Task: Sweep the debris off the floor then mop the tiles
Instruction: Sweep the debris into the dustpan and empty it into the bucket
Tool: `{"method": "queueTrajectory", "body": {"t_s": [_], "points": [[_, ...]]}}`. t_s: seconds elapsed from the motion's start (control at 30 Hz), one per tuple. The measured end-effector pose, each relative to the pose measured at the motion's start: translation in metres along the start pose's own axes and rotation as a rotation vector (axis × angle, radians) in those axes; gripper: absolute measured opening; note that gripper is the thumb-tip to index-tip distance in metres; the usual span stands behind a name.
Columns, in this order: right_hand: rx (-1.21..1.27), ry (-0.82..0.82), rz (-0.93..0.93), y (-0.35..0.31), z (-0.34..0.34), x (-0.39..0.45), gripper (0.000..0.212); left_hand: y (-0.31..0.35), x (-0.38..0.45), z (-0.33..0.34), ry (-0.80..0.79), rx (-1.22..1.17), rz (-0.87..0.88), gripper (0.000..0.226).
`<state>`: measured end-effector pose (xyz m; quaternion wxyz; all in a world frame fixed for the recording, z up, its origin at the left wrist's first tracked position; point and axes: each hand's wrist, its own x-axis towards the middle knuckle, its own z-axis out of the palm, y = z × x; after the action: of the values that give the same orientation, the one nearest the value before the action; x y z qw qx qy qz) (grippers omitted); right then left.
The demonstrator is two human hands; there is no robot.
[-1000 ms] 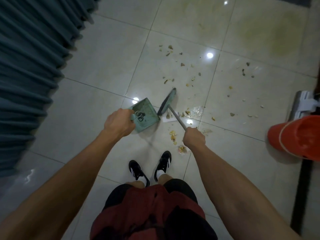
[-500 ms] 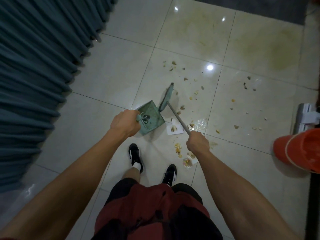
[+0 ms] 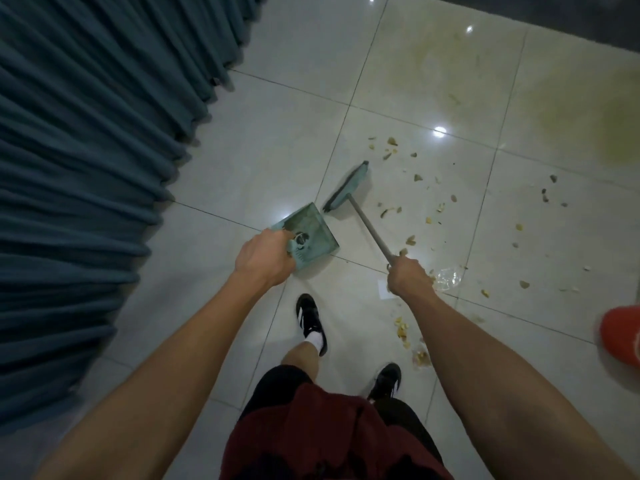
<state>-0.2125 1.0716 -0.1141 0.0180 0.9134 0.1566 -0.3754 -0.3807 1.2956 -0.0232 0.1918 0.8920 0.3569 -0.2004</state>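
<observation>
Gripping teal plastic dustpan (image 3: 308,233) in left hand (image 3: 265,259), clenching grey broom handle (image 3: 369,228) in right hand (image 3: 410,277), teal broom head (image 3: 346,186) pointing up-left, scattered yellowish crumbs (image 3: 433,199) lying rightward, nearer the right hand.

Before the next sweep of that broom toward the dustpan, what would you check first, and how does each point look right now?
1. Left hand grips the dustpan handle: ok.
2. Right hand grips the broom stick: ok.
3. Dustpan lip flat on the tile: cannot tell; it may be lifted.
4. Broom head behind the debris: not ok; most crumbs lie to its right.
5. Feet clear of the crumbs: not ok; a small pile sits near the right shoe.
6. Curtain clear of the sweep path: ok.
</observation>
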Motion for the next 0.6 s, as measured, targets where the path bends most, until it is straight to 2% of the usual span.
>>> {"method": "queueTrajectory", "body": {"t_s": [0.13,0.23,0.6], "points": [[-0.004,-0.015,0.023,-0.046,-0.01,0.017,0.033,-0.016,0.037,-0.023,-0.039,0.006,0.029,0.028],[0.008,-0.045,0.09,-0.05,-0.018,0.024,0.033,-0.017,0.056,-0.034,-0.06,0.02,0.05,0.03],[0.141,-0.061,0.32,0.05,0.013,-0.031,0.03,0.026,0.057,-0.029,-0.067,0.128,0.205,0.02]]}}
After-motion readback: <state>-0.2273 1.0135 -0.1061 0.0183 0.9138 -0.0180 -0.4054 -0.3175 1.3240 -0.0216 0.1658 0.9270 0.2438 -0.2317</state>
